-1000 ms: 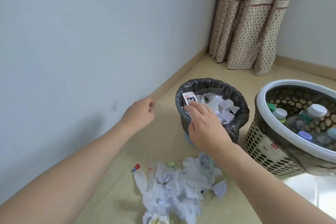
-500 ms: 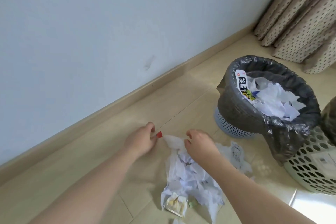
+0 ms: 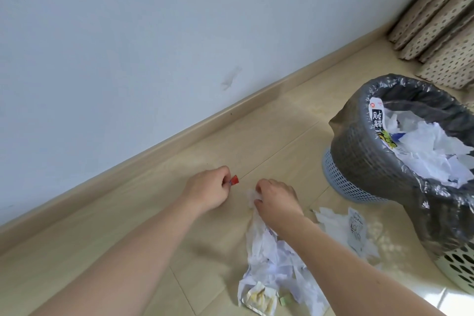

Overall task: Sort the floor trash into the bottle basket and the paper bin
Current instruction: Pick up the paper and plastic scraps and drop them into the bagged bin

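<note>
a: item one, left hand (image 3: 205,188). state?
b: fingers curled, pinching a small red scrap (image 3: 234,179) between thumb and forefinger, just above the floor (image 3: 128,251). half a second ago it held the same scrap; it has shifted little.
a: item two, right hand (image 3: 278,199).
b: fingers curled down, gripping the top end of a crumpled white tissue (image 3: 252,196). soft, wrinkled, thin. earlier it was only touching that end.
a: item three, floor trash.
b: paper pile (image 3: 277,264), white and pale lilac, torn and crushed, lying on the floor beneath the right forearm. a flat yellowish wrapper (image 3: 257,297) at its near end, a small green piece (image 3: 286,299) beside that. a printed white packet (image 3: 356,228) lies to the right, near the bins.
a: item four, paper bin (image 3: 359,161).
b: round, blue perforated plastic, lined with a glossy dark grey bag. holds crumpled white paper and a printed label against the near inner wall. unchanged since the earlier frame.
a: item five, bottle basket (image 3: 459,267).
b: only a corner shows at the right edge: pale plastic, oval holes, touching the bin's bag.
a: surroundings?
b: smooth beige floor boards, matching skirting, matt pale blue wall (image 3: 154,46), dotted curtain (image 3: 441,20) top right.
</note>
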Demonstrator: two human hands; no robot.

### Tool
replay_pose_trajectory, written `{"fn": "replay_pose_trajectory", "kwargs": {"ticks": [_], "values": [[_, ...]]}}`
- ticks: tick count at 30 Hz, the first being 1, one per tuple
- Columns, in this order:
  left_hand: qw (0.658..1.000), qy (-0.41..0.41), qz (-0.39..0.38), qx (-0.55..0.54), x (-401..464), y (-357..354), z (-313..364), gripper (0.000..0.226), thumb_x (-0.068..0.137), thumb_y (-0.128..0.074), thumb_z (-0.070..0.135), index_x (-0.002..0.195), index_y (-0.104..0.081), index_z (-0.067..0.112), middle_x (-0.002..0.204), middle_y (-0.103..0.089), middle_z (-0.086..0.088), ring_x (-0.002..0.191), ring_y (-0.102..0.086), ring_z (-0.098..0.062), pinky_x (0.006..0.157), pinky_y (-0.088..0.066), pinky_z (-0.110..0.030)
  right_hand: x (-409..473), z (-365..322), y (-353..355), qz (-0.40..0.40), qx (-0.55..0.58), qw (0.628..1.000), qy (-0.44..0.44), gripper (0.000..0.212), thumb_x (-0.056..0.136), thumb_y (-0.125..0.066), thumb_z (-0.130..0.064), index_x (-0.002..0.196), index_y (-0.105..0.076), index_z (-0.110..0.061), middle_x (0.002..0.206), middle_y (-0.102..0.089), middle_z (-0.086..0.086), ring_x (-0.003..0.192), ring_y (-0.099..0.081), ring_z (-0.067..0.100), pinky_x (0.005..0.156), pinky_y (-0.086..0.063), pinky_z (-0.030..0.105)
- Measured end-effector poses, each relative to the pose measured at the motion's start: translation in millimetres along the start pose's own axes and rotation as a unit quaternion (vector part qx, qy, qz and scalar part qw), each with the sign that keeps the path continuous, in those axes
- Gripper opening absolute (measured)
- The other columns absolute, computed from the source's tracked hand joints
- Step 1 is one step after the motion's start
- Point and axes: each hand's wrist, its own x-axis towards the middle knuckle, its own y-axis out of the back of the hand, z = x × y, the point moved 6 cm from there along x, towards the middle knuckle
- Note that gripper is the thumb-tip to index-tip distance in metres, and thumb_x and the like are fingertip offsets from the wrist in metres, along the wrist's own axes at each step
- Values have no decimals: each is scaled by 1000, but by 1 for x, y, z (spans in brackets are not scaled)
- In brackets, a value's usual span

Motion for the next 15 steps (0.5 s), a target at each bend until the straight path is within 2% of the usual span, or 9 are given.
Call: {"fn": "replay_pose_trajectory", "kwargs": {"ticks": [5, 8, 10, 12, 15], "values": [[999, 10, -32, -27, -14, -1, -2, 8, 89, -49, 22, 89, -56, 24, 88, -63, 3, 84, -57, -24, 63, -38, -29, -6, -4, 7, 17, 0, 1000, 3, 18, 93, -46, -23, 99, -62, -21, 101, -60, 0, 93, -56, 22, 83, -38, 32], [996, 21, -75, -45, -30, -9, -3, 8, 88, -53, 22, 80, -53, 23, 87, -58, 2, 84, -55, -23, 65, -37, -28, -17, -5, 16, 29, 9, 1000, 3, 20, 92, -46, -25, 98, -65, -22, 99, -61, -2, 90, -56, 20, 82, -39, 31], [991, 47, -100, -76, -42, -12, -4, 19, 90, -55, 26, 72, -47, 23, 84, -55, 1, 80, -52, -22, 65, -35, -27, -27, -5, 26, 30, 45, 999, -3, 19, 92, -48, -26, 98, -66, -22, 99, -62, -3, 90, -57, 19, 82, -41, 30], [981, 81, -127, -121, -56, -9, -5, 25, 93, -55, 29, 72, -46, 21, 83, -56, -2, 75, -49, -22, 65, -37, -27, -39, -3, 40, 24, 107, 994, -24, 17, 92, -49, -24, 97, -65, -21, 94, -64, -3, 84, -60, 19, 76, -46, 30], [970, 109, -147, -162, -73, 7, 4, 11, 91, -48, 15, 80, -49, 15, 85, -63, -9, 66, -52, -21, 59, -39, -25, -58, 1, 69, 43, 197, 978, -52, 14, 92, -50, -20, 95, -63, -16, 82, -66, 0, 73, -62, 19, 65, -51, 33]]}}
